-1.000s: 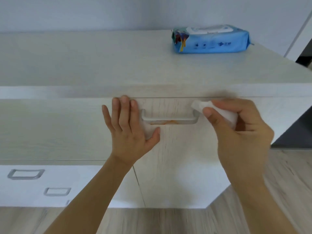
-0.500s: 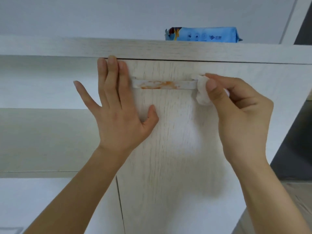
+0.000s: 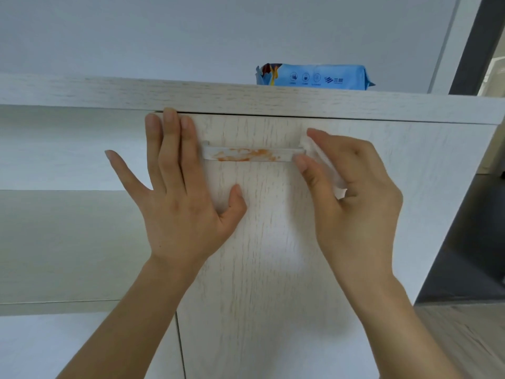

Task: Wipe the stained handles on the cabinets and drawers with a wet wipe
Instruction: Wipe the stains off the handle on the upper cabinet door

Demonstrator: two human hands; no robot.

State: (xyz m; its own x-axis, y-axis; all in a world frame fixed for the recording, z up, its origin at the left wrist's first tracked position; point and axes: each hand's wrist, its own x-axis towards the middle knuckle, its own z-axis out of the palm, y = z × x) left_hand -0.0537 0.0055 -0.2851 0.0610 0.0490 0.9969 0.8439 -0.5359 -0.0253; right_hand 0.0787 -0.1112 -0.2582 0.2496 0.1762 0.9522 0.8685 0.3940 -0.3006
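The handle's [image 3: 246, 155] right end hides under the wet wipe [image 3: 325, 165].

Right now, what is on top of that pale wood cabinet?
A blue plastic pack of wet wipes lies on the pale wood cabinet's top, toward the right. The top's front edge hides the pack's base and the surface behind it.

Lay bare between the two hands: stained middle of handle [image 3: 246, 155]. Blocked at its left end by flat left hand [image 3: 180, 192], at its right end by right hand [image 3: 352, 187] pinching wet wipe [image 3: 325, 162]. Overhung closely above by countertop edge [image 3: 246, 99].
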